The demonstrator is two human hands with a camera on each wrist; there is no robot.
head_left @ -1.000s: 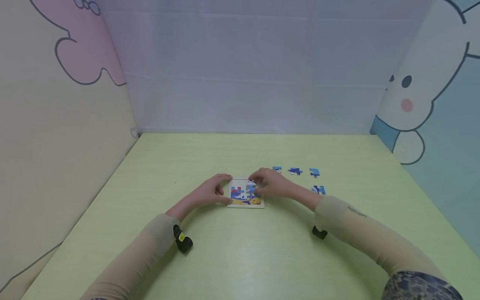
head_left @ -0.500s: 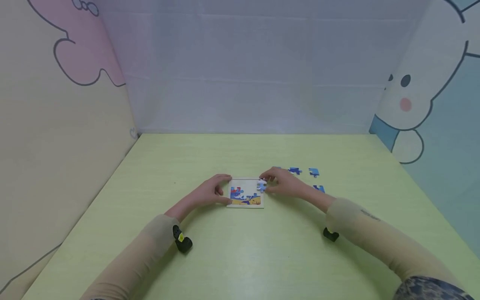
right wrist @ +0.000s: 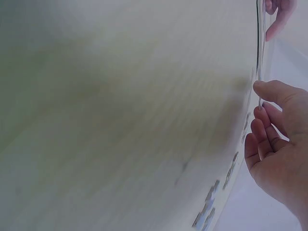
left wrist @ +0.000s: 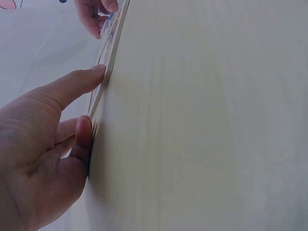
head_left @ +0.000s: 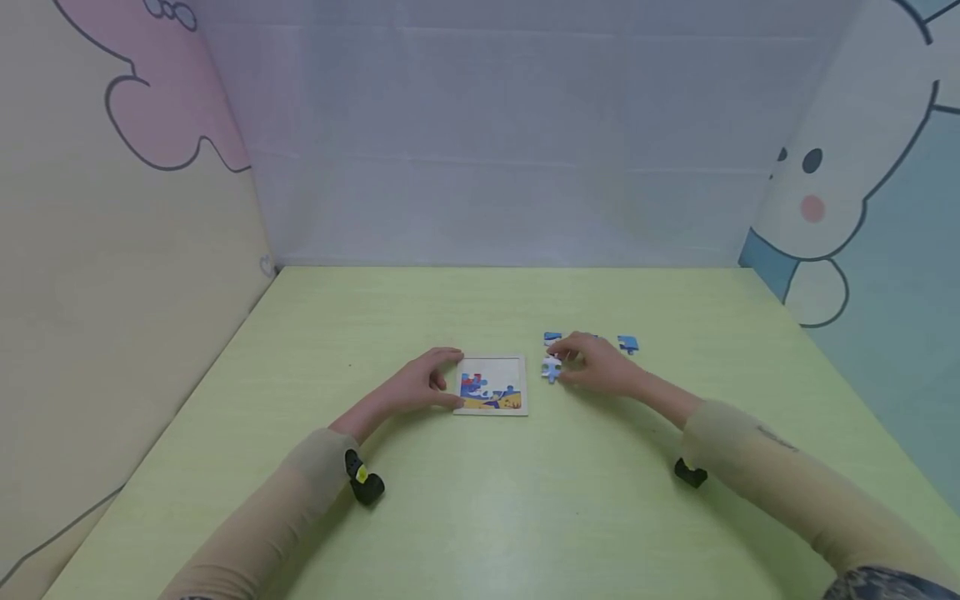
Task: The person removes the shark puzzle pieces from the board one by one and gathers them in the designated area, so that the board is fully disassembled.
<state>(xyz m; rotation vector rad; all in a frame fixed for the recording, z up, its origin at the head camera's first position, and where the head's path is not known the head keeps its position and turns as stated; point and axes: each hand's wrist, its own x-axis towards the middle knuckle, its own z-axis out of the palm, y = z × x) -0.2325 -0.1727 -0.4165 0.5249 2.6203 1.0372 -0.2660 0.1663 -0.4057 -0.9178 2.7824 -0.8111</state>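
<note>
In the head view my left hand point(head_left: 420, 385) holds the left side of a small square jigsaw board point(head_left: 491, 357), thumb at the near corner and a finger at the far corner. Several joined pieces with a blue, red and yellow picture fill the lower part of the board, and its upper part is bare. My right hand point(head_left: 600, 367) pinches a blue and white puzzle piece point(head_left: 551, 370) between thumb and fingers, just right of the board. The right wrist view shows this piece edge-on as a thin strip point(right wrist: 260, 100) at the fingertips.
Behind the right hand lie loose blue puzzle pieces: one point(head_left: 552, 337) left of the fingers, another point(head_left: 628, 343) farther right, and one between them mostly hidden by the hand. The pale green table point(head_left: 480, 517) meets a pale cloth backdrop point(head_left: 480, 167) at its far edge.
My right hand has moved right from over the board, carrying the puzzle piece off it. A loose piece farther right is now covered by the hand. The left hand and board stay in place.
</note>
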